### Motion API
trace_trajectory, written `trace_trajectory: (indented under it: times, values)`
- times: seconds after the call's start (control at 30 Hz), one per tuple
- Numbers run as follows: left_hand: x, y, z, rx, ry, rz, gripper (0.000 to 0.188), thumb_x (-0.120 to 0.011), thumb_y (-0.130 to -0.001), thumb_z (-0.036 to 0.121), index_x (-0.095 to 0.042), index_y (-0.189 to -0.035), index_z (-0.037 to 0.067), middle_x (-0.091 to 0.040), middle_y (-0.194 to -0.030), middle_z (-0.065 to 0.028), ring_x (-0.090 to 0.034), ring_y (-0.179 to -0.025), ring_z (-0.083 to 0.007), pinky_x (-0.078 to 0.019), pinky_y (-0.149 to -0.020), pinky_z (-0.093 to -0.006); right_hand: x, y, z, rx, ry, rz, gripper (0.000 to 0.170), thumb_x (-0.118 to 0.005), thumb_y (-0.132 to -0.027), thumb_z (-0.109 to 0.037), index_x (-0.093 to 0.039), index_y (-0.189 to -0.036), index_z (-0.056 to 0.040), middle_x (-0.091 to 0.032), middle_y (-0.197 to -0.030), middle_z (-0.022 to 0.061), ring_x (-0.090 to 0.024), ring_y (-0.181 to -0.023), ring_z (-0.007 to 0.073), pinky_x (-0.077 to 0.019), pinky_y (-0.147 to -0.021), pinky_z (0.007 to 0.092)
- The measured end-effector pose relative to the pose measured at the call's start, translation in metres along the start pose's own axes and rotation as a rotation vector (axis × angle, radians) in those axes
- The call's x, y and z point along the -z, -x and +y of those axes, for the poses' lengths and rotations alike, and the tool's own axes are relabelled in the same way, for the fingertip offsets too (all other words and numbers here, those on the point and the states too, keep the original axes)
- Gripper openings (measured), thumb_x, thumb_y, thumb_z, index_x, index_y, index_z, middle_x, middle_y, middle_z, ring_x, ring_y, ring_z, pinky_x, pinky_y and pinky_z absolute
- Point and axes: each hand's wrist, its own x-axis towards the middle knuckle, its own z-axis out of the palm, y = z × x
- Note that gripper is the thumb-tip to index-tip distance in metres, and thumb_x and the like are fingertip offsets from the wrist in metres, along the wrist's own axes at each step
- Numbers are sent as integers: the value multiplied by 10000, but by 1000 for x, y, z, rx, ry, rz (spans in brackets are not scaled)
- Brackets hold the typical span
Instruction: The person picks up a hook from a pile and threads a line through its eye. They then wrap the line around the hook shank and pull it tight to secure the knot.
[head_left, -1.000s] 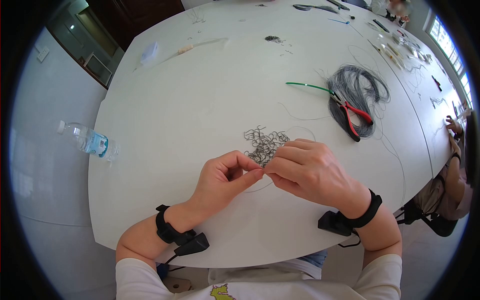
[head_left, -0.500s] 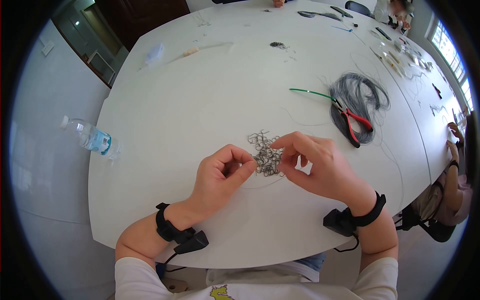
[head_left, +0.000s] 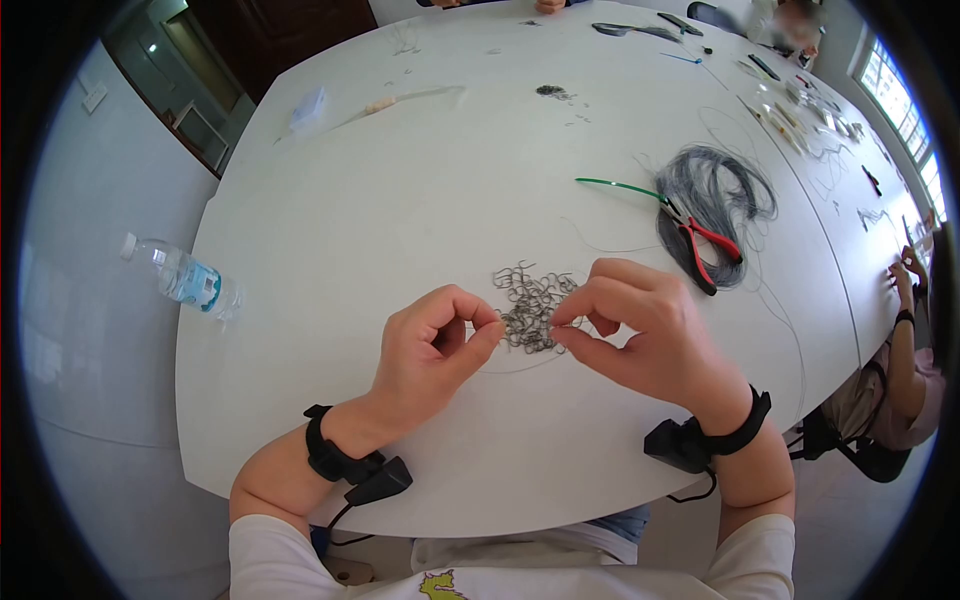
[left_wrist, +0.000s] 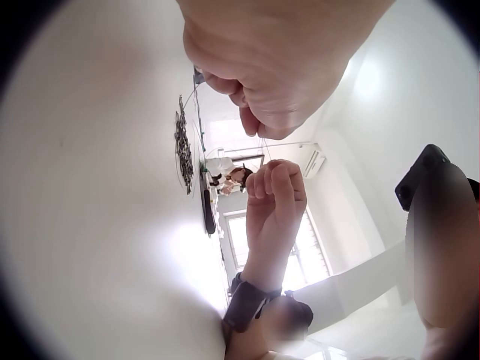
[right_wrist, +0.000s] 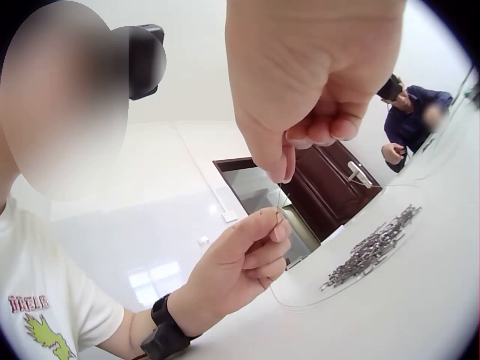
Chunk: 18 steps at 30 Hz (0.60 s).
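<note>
Thumb and forefinger of my left hand (head_left: 425, 345) meet in a pinch just left of a pile of small bent metal hooks (head_left: 530, 310). My right hand (head_left: 640, 325) faces it across the pile, its thumb and fingertip also together. In the right wrist view a thin line (right_wrist: 279, 196) spans the short gap between both sets of fingertips. More of this line leaves the left hand below and curves along the table around the hooks. What else sits inside the left pinch is hidden by the fingers.
Right of the pile lie red-handled pliers (head_left: 718, 240) on a bundle of grey line (head_left: 715, 180), beside a green tie (head_left: 620, 184). A water bottle (head_left: 185, 278) lies at the left table edge. Other people sit around the far and right sides.
The hands, touching a second ago, have drawn apart. My right hand moved right with fingers spread, then brought its fingertips together on the line. My left hand shifted slightly left.
</note>
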Motion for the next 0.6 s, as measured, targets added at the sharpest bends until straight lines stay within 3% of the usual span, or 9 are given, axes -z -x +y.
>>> trace_trajectory:
  times: [0.2, 0.37, 0.43, 0.53, 0.6]
  values:
    - [2, -6, 16, -174, -200, 23, 84, -702, -846, 39, -620, -846, 57, -587, -741, 31, -362, -531, -43, -307, -483, -213, -2, 2, 0, 254, 183, 60, 144, -748, -718, -31, -631, -792, -70, -547, -726, 48, -573, -664, 231, -475, -574, 334]
    - [-2, -13, 29, -351, -349, 3, 122, -698, -817, -13, -601, -836, 58, -571, -728, 34, -342, -512, -36, -281, -467, -207, 2, 3, -5, 324, 223, 119, 150, -747, -723, -35, -622, -795, -75, -530, -723, 42, -572, -674, 228, -472, -586, 336]
    - [-3, -15, 38, -420, -463, -79, 137, -716, -778, -7, -614, -843, 58, -627, -767, -16, -497, -547, -113, -386, -475, -245, 5, 2, -4, 329, 257, 142, 153, -749, -724, -39, -619, -795, -77, -526, -724, 41, -571, -677, 224, -468, -584, 336]
    - [-6, -20, 45, -544, -474, -115, 167, -723, -750, -23, -616, -847, 60, -640, -780, -24, -545, -564, -135, -418, -481, -252, 8, 1, 0, 334, 186, 211, 150, -755, -725, -34, -632, -802, -72, -523, -710, 41, -560, -635, 212, -457, -562, 322]
    - [-9, -24, 50, -576, -469, -116, 174, -726, -745, -28, -618, -848, 60, -648, -791, -28, -555, -567, -135, -425, -482, -250, 9, 1, 2, 204, 0, 227, 135, -755, -749, -24, -661, -836, -67, -524, -702, 36, -518, -571, 175, -439, -542, 295]
